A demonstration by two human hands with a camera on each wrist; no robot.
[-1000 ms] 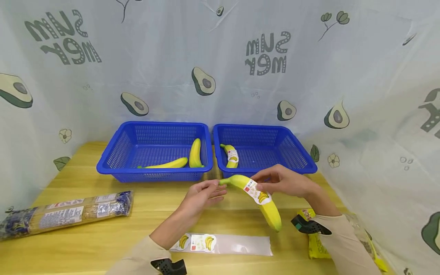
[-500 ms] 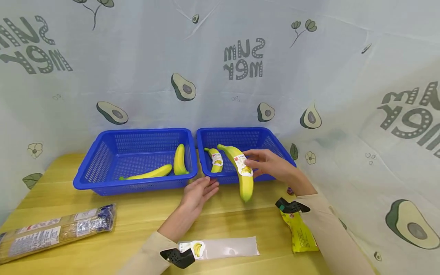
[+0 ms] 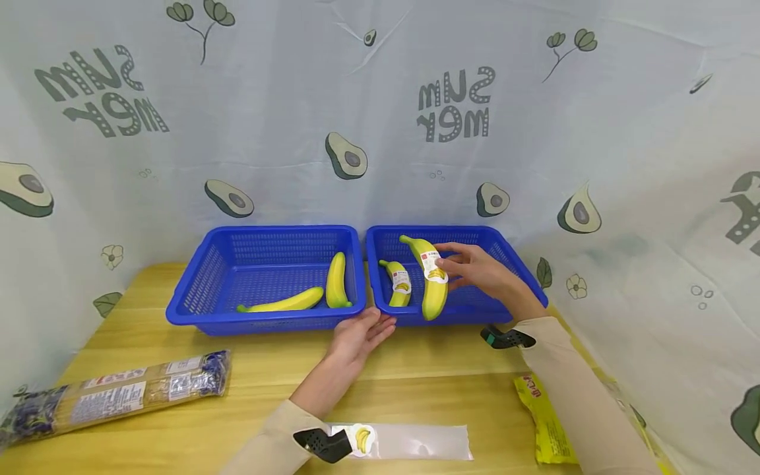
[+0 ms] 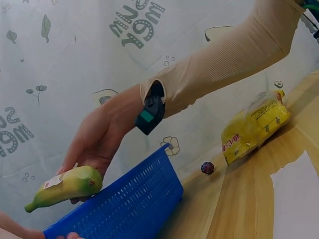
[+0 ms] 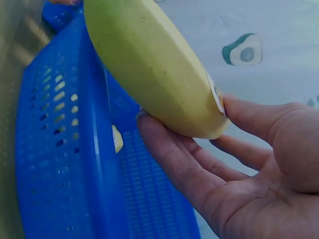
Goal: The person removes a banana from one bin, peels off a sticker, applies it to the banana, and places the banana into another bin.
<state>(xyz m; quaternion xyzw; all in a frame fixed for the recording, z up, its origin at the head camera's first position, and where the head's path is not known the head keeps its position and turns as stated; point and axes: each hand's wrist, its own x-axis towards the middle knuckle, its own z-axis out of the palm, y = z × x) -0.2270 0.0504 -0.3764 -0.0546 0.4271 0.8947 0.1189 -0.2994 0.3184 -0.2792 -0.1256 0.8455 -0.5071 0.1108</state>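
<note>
Labelled banana (image 3: 432, 278) held above the right blue basket (image 3: 510, 254), stem end up toward the back wall, tip over the front rim. Right hand (image 3: 475, 272) grips it around the label, thumb and fingers pinching from the side. Second labelled banana (image 3: 399, 285) lies inside the same basket, just beside the held one. Left hand (image 3: 361, 334) rests on the wooden table (image 3: 249, 389) near the basket fronts, fingers relaxed, holding nothing. Left blue basket (image 3: 196, 290) holds two plain bananas (image 3: 315, 290). Sticker sheet (image 3: 410, 441) near the left sleeve; noodle pack (image 3: 113, 392) far left; yellow packet (image 3: 543, 415) right.
</note>
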